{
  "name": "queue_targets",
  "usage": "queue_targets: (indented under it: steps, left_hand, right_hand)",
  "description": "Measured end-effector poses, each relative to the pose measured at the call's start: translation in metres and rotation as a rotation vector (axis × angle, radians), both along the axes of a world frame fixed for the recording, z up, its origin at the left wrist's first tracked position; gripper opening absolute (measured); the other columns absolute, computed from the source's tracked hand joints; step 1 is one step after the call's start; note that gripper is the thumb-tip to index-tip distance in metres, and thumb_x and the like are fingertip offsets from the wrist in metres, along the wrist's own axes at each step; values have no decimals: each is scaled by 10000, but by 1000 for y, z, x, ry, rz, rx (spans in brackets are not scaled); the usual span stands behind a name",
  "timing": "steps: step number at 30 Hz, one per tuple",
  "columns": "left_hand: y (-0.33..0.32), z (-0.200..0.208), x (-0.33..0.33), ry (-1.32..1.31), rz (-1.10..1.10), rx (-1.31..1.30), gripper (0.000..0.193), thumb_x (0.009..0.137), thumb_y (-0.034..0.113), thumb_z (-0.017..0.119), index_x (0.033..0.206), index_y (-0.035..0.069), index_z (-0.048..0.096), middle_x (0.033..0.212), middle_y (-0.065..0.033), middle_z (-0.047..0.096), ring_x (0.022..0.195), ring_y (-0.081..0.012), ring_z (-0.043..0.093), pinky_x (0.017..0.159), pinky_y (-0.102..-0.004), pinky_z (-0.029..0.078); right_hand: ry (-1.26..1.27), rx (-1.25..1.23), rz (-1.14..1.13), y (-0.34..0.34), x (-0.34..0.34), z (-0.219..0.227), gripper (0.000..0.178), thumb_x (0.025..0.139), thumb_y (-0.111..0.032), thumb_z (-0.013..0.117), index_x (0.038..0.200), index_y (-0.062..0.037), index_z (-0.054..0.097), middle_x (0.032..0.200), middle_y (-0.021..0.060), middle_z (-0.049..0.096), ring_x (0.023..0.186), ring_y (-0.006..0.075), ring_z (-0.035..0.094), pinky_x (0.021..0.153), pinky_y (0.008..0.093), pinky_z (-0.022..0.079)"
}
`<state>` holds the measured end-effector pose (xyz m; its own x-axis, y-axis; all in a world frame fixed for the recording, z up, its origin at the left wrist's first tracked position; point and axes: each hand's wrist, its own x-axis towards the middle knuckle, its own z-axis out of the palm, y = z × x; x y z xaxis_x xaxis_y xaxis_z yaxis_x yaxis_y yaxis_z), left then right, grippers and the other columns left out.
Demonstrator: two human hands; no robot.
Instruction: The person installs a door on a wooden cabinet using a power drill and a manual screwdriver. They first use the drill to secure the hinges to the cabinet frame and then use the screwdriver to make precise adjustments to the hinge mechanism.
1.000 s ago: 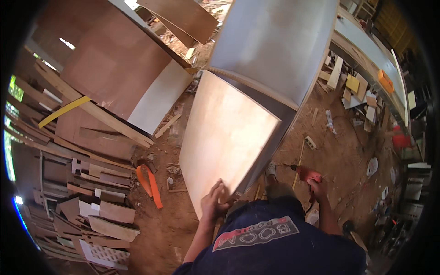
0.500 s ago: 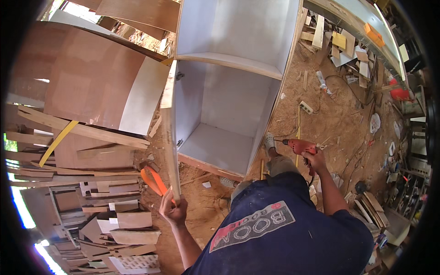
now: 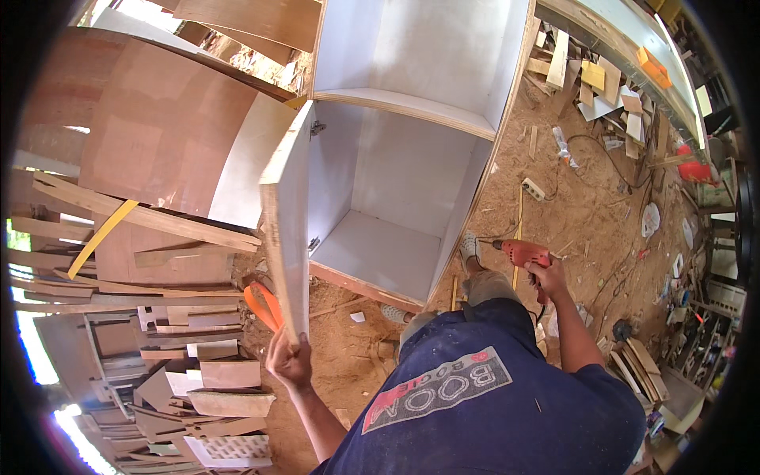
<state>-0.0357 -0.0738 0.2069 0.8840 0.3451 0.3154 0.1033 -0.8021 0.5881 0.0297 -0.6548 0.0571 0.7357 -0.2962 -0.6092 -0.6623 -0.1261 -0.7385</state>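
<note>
My left hand (image 3: 289,360) is closed on the lower corner of the cabinet door (image 3: 297,214), a light panel with a raw wood edge. The door stands swung out to the left on two metal hinges (image 3: 317,127). An orange loop-shaped thing (image 3: 264,307) shows beside the door just above this hand; I cannot tell whether the hand touches it. In my right hand (image 3: 548,279) is a red power drill (image 3: 524,252), its front end pointing left toward the cabinet. The white-lined cabinet (image 3: 412,119) stands open before me, its lower compartment bare inside.
Stacked wood offcuts (image 3: 229,376) and large brown panels (image 3: 158,127) fill the left side. A power strip (image 3: 533,189) and cords lie on the dirt floor at right. More scraps (image 3: 617,103) are heaped at far right, beside a long panel edge (image 3: 625,63).
The door has swung further left with my left hand on it, showing more of its inner face. My right hand and the drill stay nearly where they were.
</note>
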Motion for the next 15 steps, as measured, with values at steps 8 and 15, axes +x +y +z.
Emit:
queue_targets:
  steps: [8,15]
  left_hand:
    - [47,25,12,-10,136,117,135,871,35,785,993,-18,760,863,-92,725,691,-165,608,545,-311,411]
    - [66,28,16,13,249,220,165,921,135,781,1002,-1,735,732,-74,622,611,-168,498,555,-330,396]
  right_hand:
    - [-30,68,-11,-2,-1,-13,276,839,-144,832,1018,1,679,686,36,660,544,132,625,490,296,498]
    - [-68,68,2,0,-5,-15,274,833,-126,834,1020,6,682,690,39,663,539,137,623,492,302,494]
